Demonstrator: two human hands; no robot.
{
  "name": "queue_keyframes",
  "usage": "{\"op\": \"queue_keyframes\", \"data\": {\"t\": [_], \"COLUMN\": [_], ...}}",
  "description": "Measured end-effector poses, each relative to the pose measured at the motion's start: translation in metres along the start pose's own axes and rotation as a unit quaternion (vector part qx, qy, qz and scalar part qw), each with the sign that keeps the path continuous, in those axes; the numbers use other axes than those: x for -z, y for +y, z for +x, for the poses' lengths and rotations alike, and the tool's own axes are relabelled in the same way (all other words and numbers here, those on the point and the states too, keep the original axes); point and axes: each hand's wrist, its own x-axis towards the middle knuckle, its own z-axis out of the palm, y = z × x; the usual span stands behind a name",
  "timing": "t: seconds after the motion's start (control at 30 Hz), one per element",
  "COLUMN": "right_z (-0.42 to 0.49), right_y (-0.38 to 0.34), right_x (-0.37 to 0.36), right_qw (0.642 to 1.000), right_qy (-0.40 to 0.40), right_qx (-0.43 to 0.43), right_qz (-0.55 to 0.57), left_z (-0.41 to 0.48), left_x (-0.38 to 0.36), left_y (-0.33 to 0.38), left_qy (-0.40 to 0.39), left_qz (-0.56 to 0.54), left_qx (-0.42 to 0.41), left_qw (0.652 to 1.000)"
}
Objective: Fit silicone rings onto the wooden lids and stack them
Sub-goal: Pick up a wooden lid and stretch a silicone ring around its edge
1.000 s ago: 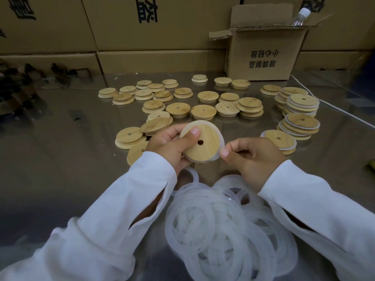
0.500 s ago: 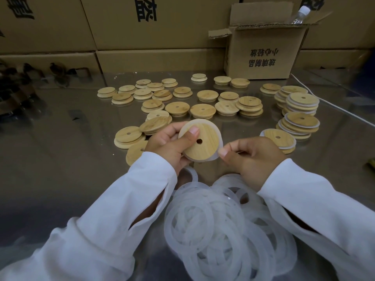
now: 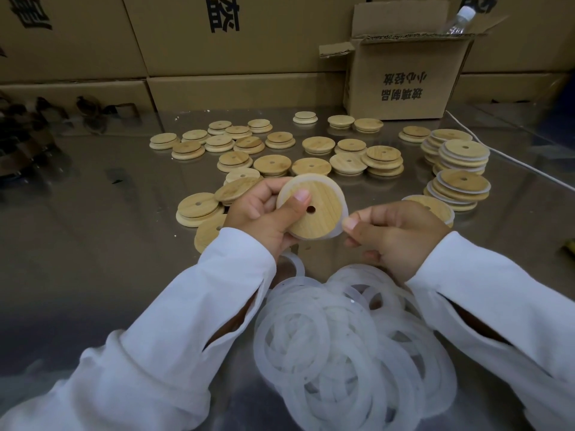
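Observation:
My left hand (image 3: 264,216) grips a round wooden lid (image 3: 320,213) with a small centre hole, thumb pressed on its face. A translucent silicone ring (image 3: 339,197) sits around the lid's rim. My right hand (image 3: 395,234) pinches the ring's lower right edge with thumb and fingers. A heap of loose silicone rings (image 3: 348,346) lies on the steel table just below both hands. Stacks of ringed lids (image 3: 460,181) stand to the right. Bare wooden lids (image 3: 273,164) are scattered behind the hands.
Large cardboard cartons (image 3: 217,42) wall off the back of the metal table (image 3: 93,244). An open small carton (image 3: 404,79) with a plastic bottle (image 3: 459,20) in it stands at the back right. A white cable (image 3: 513,160) runs along the right side.
The lid has turned slightly in my left hand and my right hand's pinch has shifted along the ring's edge. The hands stay in nearly the same place.

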Motion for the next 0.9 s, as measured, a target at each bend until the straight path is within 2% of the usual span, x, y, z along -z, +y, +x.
{"op": "queue_keyframes", "data": {"t": [0.33,0.6,0.9], "right_z": [-0.0013,-0.0013,-0.0038], "right_y": [-0.0007,0.0002,0.0014], "right_x": [-0.0017,-0.0022,-0.0043], "right_qw": [0.998,1.000,0.995], "right_qy": [0.017,-0.001,0.035], "right_qx": [0.021,0.001,0.065], "right_qz": [-0.063,-0.014,-0.073], "left_z": [0.0006,-0.0006,0.0028], "left_x": [0.0027,0.0028,0.0027], "left_y": [-0.0018,-0.0021,-0.0047], "left_qy": [-0.010,-0.004,0.017], "left_qz": [-0.002,0.027,-0.043], "left_qx": [0.009,-0.030,0.070], "left_qw": [1.000,0.999,0.996]}}
